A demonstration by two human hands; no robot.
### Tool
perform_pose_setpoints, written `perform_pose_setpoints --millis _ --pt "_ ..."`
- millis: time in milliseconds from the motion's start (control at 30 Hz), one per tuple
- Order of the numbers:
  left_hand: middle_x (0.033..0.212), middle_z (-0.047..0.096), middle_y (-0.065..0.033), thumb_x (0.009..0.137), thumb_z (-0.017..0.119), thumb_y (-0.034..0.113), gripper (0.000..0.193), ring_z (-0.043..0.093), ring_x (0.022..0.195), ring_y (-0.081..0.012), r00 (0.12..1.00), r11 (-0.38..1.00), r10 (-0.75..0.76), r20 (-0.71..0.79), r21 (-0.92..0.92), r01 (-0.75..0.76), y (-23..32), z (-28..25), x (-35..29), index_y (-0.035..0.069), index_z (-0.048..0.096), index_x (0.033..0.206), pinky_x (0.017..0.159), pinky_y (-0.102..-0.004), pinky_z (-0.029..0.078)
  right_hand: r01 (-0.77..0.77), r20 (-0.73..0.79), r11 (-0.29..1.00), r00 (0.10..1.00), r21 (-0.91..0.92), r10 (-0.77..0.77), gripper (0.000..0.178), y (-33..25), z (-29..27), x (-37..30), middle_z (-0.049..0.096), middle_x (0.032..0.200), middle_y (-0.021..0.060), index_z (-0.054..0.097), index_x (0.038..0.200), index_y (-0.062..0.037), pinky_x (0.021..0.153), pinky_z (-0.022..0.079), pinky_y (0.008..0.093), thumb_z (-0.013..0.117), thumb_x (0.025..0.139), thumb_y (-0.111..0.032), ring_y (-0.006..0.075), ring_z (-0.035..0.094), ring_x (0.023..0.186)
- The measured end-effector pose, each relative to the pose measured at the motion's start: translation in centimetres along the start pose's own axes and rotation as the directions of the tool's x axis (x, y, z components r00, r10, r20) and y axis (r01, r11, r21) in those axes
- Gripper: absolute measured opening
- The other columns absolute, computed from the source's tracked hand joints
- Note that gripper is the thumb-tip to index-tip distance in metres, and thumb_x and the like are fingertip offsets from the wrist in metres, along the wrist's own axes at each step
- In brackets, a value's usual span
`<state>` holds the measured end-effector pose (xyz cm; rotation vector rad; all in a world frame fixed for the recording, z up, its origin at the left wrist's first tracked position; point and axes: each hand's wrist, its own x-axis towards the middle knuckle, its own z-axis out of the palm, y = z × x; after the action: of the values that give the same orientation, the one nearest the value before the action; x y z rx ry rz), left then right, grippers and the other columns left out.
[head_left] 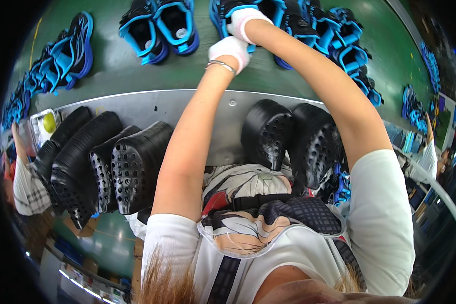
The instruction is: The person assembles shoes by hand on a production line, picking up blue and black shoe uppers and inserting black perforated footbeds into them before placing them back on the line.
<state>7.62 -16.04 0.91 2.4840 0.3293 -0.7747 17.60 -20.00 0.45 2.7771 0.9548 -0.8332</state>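
Both my hands wear white gloves and meet at a black and blue sports shoe (pixel 219 14) at the top middle, on the green surface. My right hand (pixel 248 24) is closed over the shoe's edge, its fingertips turned away from view. Just below it, touching or nearly so, is my left hand (pixel 229 52), with a bracelet at its wrist. The left fingers are hidden, so their grip does not show. To the left stands a pair of black and blue shoes (pixel 159 30), openings toward me.
More such shoes (pixel 339 35) crowd the right, and a row of shoes (pixel 68 50) lines the left. Black studded foot-shaped forms (pixel 137 162) hang left along the metal edge (pixel 223 114); two more forms (pixel 291 137) are at its right. Other people are at both sides.
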Motion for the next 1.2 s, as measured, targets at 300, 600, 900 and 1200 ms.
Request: perform_pose_setpoints --millis 300,600,900,1200 --pt "0.118 0.061 -0.0193 0.084 0.062 0.042 0.047 0.056 0.109 -0.0379 0.924 0.986 0.087 -0.373 -0.100 -0.133 -4.1 1.2 -1.9 0.008 0.063 0.117 0.093 -0.0420 0.046 0.199 -0.313 0.952 0.942 0.235 -0.120 0.047 12.0 -8.2 -22.5 0.066 0.109 0.0167 0.063 0.119 -0.0081 0.088 0.050 0.0361 0.053 0.087 -0.041 0.0310 0.064 0.100" --pt "0.123 0.057 -0.0160 0.087 0.065 0.031 0.048 0.064 0.095 -0.0232 0.815 0.979 0.066 -0.576 -0.120 -0.164 -1.7 1.1 -9.3 0.010 0.058 0.129 0.088 -0.0320 0.047 -0.418 -0.382 0.666 0.581 0.618 0.719 0.034 36.1 2.9 -53.4 0.071 0.096 0.0092 0.067 0.109 -0.0072 0.079 0.051 0.0293 0.057 0.090 -0.034 0.0187 0.067 0.085" --pt "0.125 0.061 -0.0130 0.094 0.059 0.024 0.039 0.059 0.112 -0.0207 0.853 0.928 0.070 -0.518 -0.279 -0.246 -0.6 2.1 -13.1 0.000 0.060 0.124 0.097 -0.0300 0.043 -0.535 -0.266 0.727 0.695 0.430 0.669 0.038 38.1 12.6 -53.5 0.056 0.112 0.0121 0.057 0.115 -0.0120 0.092 0.046 0.0371 0.066 0.081 -0.027 0.0300 0.057 0.107" --pt "0.120 0.062 -0.0061 0.095 0.058 0.024 0.037 0.059 0.089 -0.0109 0.898 0.859 -0.113 -0.426 -0.496 -0.127 0.3 4.1 -15.0 0.004 0.059 0.126 0.069 -0.0220 0.049 -0.341 -0.366 0.927 0.851 0.158 0.376 0.032 40.9 13.0 -53.2 0.058 0.103 0.0087 0.060 0.107 -0.0108 0.087 0.048 0.0374 0.068 0.078 -0.024 0.0281 0.057 0.104"
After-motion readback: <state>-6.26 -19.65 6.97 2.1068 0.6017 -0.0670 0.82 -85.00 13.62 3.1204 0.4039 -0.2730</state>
